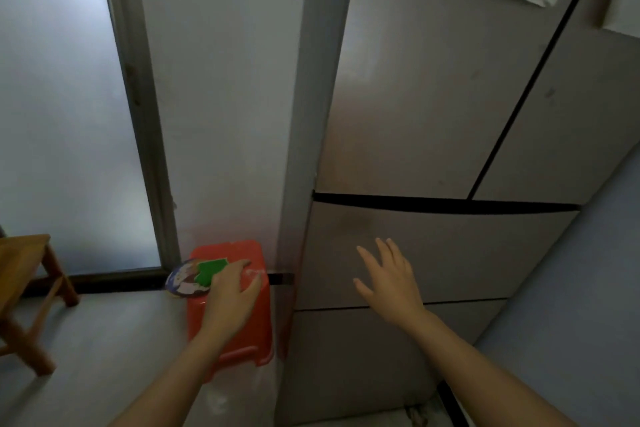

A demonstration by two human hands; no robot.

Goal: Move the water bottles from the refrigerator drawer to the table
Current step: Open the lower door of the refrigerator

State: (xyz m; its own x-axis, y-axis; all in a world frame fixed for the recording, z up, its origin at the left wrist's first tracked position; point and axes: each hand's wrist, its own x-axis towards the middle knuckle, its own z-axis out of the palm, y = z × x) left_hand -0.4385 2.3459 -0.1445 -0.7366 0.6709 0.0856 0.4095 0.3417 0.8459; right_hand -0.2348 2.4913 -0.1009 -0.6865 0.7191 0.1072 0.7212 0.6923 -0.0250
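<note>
No bottle has been moved: the refrigerator drawer [433, 253] appears shut. Left hand [230, 298] and right hand [389, 279] reach forward, fingers spread, empty.

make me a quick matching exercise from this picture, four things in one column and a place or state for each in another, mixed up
Column one:
1. right hand
2. left hand
3. red plastic stool
4. wooden stool

Column two:
A. at the left edge of the view, on the floor
B. open, fingers spread, in front of the shut refrigerator drawer
C. beside the refrigerator, under the left hand
D. open, palm down over the red stool

Pairs: 1-B, 2-D, 3-C, 4-A
</note>
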